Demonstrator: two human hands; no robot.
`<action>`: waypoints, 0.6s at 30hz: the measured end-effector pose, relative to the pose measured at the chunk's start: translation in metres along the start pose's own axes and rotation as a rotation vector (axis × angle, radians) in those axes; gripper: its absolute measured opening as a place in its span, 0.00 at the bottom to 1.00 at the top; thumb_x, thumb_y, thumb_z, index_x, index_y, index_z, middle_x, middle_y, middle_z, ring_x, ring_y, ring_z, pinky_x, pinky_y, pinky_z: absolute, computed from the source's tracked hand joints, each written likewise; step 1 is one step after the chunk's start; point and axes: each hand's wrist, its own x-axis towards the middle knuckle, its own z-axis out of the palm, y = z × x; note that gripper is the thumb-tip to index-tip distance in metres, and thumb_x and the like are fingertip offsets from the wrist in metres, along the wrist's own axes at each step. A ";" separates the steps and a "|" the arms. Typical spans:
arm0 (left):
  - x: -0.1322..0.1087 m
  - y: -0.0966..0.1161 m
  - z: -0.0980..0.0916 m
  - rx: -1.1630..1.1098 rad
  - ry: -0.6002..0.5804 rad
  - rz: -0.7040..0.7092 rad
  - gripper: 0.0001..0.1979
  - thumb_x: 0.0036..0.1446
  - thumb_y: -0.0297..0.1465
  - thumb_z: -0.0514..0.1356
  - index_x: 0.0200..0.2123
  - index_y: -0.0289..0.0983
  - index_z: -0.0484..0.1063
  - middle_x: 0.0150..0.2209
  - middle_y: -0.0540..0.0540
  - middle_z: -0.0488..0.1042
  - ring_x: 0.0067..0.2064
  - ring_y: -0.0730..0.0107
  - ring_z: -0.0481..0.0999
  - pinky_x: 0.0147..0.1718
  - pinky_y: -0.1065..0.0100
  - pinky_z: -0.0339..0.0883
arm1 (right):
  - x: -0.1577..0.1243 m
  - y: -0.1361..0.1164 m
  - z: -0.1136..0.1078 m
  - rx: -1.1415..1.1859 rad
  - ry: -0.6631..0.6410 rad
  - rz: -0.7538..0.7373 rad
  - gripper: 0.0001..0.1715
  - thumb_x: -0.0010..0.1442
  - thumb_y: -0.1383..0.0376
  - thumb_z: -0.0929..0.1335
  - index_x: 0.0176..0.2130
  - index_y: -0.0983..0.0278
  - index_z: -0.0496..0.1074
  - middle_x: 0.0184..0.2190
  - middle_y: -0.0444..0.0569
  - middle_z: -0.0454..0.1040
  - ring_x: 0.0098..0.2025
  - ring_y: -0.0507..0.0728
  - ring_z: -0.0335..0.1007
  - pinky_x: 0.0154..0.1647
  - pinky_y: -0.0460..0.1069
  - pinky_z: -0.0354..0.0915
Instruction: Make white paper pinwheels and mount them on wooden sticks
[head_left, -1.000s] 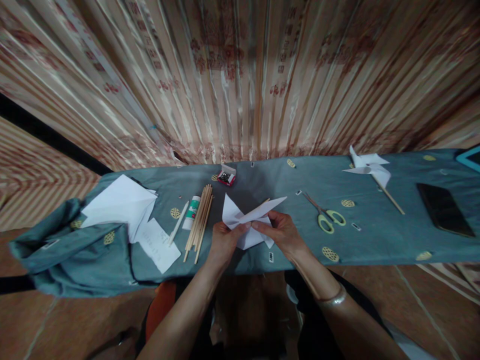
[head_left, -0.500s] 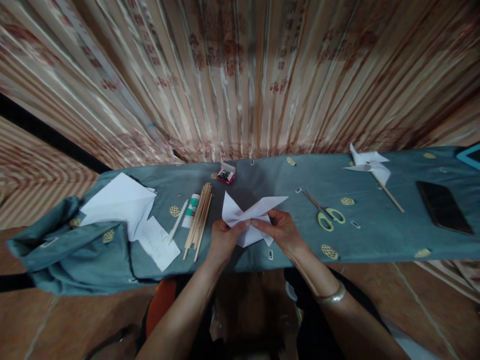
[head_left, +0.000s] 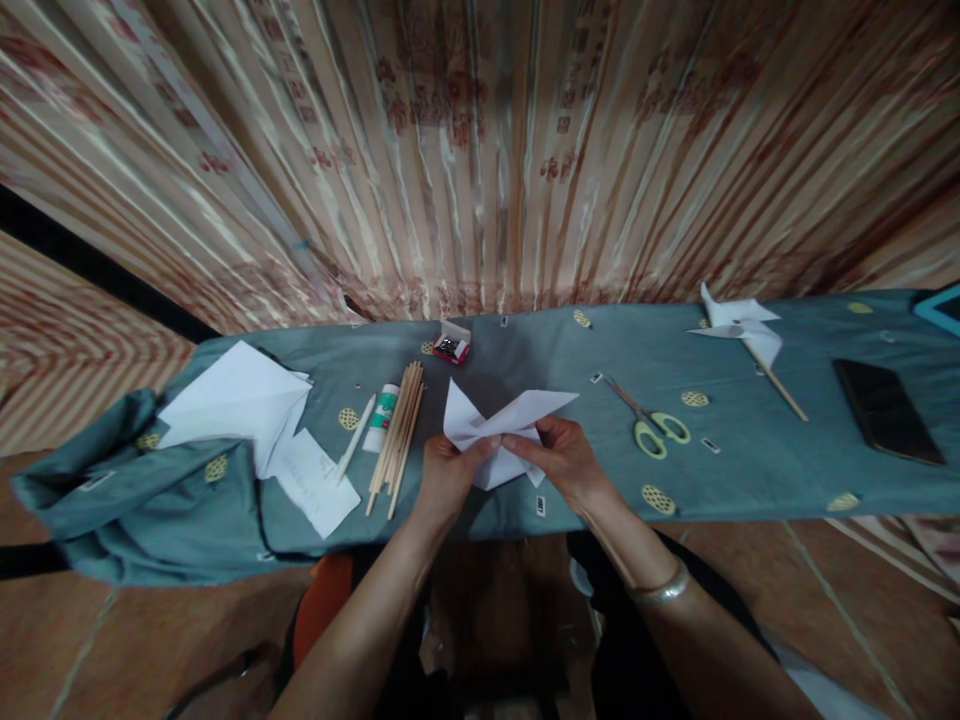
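Both hands hold one white folded paper pinwheel (head_left: 517,415) over the front middle of the table. My left hand (head_left: 447,474) pinches its left side, the thumb pressed near the centre. From the right, my right hand (head_left: 566,458) grips it with thumb and fingers, the two thumb tips almost touching. Its blades stick up to the left and right, and a lower flap hangs between the hands. No stick shows on this one. Just left of my left hand lies a bundle of wooden sticks (head_left: 397,430). Scissors (head_left: 649,420) with yellow-green handles rest to the right.
A finished pinwheel on a stick (head_left: 750,335) and a black phone (head_left: 887,412) lie at right. Behind is a small open box of pins (head_left: 452,345). Leftward are a glue stick (head_left: 381,418), a white pen (head_left: 355,438), a written note (head_left: 319,490) and paper sheets (head_left: 240,400).
Almost nothing differs. My thumbs have shifted slightly closer at the paper's centre, and the view has moved a little.
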 end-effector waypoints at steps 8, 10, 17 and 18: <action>0.001 -0.001 0.000 -0.028 -0.001 0.015 0.14 0.36 0.32 0.73 0.31 0.34 0.81 0.30 0.45 0.81 0.32 0.64 0.79 0.37 0.65 0.71 | 0.001 0.005 0.001 0.013 0.008 -0.024 0.16 0.39 0.57 0.79 0.30 0.62 0.80 0.30 0.46 0.81 0.31 0.57 0.75 0.36 0.52 0.70; 0.001 -0.002 0.001 -0.034 -0.002 0.014 0.14 0.36 0.31 0.73 0.30 0.33 0.81 0.30 0.45 0.81 0.32 0.64 0.78 0.36 0.65 0.71 | 0.001 0.005 0.000 0.008 0.008 -0.026 0.17 0.39 0.57 0.78 0.30 0.62 0.80 0.29 0.46 0.81 0.31 0.57 0.75 0.34 0.51 0.70; 0.000 0.001 0.001 -0.103 -0.052 -0.025 0.17 0.34 0.32 0.74 0.31 0.33 0.81 0.30 0.44 0.82 0.33 0.62 0.79 0.37 0.64 0.71 | 0.001 -0.006 -0.005 -0.056 -0.061 -0.003 0.18 0.41 0.56 0.78 0.31 0.62 0.80 0.27 0.45 0.80 0.28 0.55 0.73 0.32 0.50 0.70; 0.000 0.002 0.001 -0.109 -0.059 -0.037 0.17 0.33 0.32 0.74 0.31 0.33 0.81 0.29 0.44 0.81 0.32 0.62 0.79 0.37 0.64 0.71 | 0.001 -0.007 -0.005 -0.058 -0.065 -0.004 0.18 0.40 0.56 0.78 0.31 0.62 0.80 0.27 0.44 0.80 0.28 0.55 0.73 0.32 0.50 0.69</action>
